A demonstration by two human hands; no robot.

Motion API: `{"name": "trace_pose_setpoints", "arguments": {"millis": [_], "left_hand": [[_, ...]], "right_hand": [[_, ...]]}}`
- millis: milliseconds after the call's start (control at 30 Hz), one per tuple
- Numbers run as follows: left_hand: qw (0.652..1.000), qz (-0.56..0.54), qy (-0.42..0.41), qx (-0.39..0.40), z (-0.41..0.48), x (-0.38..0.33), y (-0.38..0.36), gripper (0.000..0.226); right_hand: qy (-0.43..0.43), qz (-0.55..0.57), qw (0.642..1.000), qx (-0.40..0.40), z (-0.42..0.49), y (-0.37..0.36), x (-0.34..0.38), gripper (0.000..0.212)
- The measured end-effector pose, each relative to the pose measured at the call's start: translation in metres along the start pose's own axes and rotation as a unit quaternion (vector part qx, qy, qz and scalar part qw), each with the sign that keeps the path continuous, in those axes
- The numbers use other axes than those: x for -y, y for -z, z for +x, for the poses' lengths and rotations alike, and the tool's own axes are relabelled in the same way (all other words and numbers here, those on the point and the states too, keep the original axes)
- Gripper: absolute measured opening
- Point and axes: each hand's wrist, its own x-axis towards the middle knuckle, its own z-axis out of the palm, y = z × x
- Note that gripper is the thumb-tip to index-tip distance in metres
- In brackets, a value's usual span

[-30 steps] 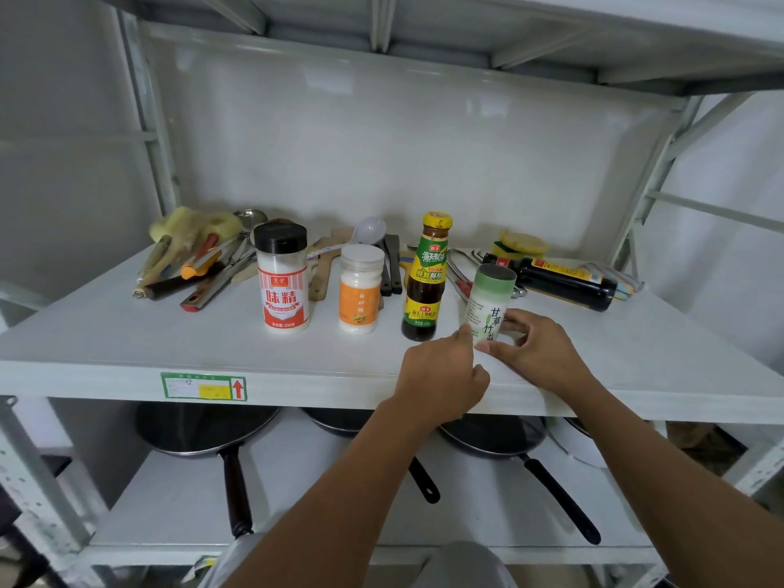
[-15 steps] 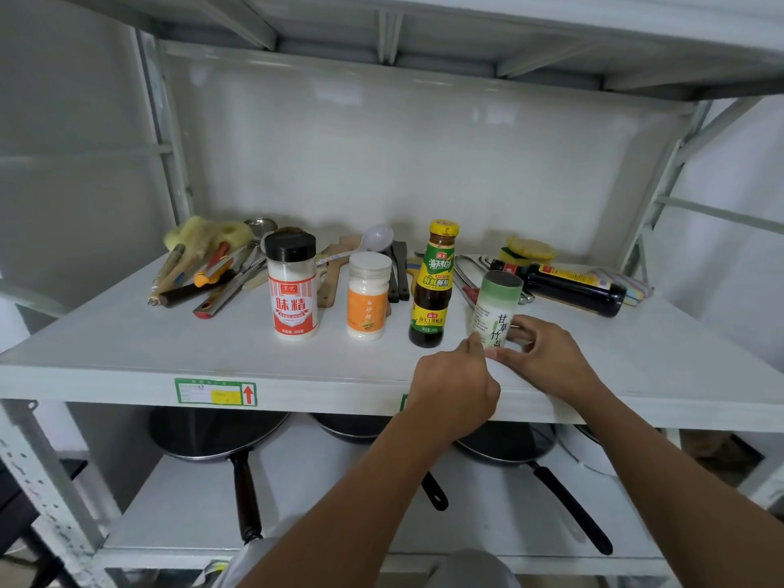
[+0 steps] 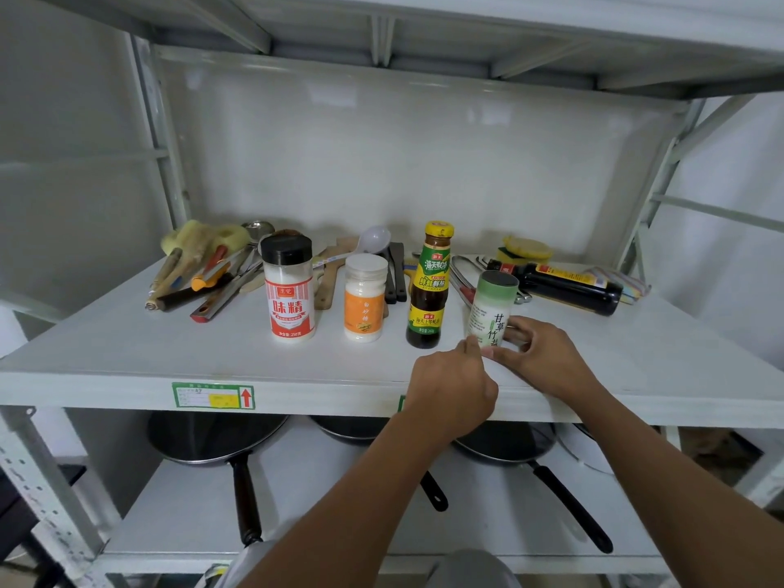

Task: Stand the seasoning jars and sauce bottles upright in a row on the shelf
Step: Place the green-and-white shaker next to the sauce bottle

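On the white shelf (image 3: 127,354) three containers stand upright in a row: a black-capped jar with a red label (image 3: 289,290), a small white jar with an orange label (image 3: 365,299) and a dark sauce bottle with a yellow cap (image 3: 429,286). To their right stands a green-topped jar (image 3: 492,307), slightly tilted. My right hand (image 3: 539,354) grips its base from the right, and my left hand (image 3: 454,384) touches its lower front with thumb and finger. A dark sauce bottle (image 3: 564,286) lies on its side at the back right.
Kitchen utensils (image 3: 203,273) lie piled at the back left, with spatulas and a white spoon (image 3: 373,241) behind the jars. A yellow sponge (image 3: 526,248) sits at the back right. Several pans (image 3: 220,439) rest on the lower shelf.
The green-topped jar stays between both hands and shows little movement. The camera has tilted up a little, so the shelf sits lower in view.
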Motion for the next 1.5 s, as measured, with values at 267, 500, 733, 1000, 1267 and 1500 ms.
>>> {"name": "trace_pose_setpoints", "arguments": {"millis": [267,500,733,1000,1267,1500], "left_hand": [[0.999,-0.036,0.011,0.007,0.003,0.003,0.001,0.057],[0.998,-0.054,0.013,0.010,0.004,0.005,0.001,0.053],[0.999,-0.048,0.003,0.024,0.005,0.005,0.003,0.055],[0.999,-0.043,-0.002,0.021,0.005,0.004,0.003,0.055],[0.992,-0.113,-0.030,-0.050,-0.005,0.008,0.004,0.037],[0.977,-0.209,0.002,-0.045,-0.005,0.015,0.004,0.007]], "right_hand": [[-0.006,0.005,1.000,-0.003,0.000,0.000,0.001,0.062],[-0.005,0.005,1.000,-0.001,-0.001,0.000,0.002,0.064],[0.000,0.000,1.000,-0.005,-0.002,0.001,0.002,0.064],[-0.007,-0.001,1.000,-0.002,-0.003,0.002,0.008,0.065],[-0.010,0.015,1.000,0.024,-0.004,0.011,0.002,0.062],[-0.035,0.083,0.995,-0.050,0.005,0.025,-0.017,0.049]]}}
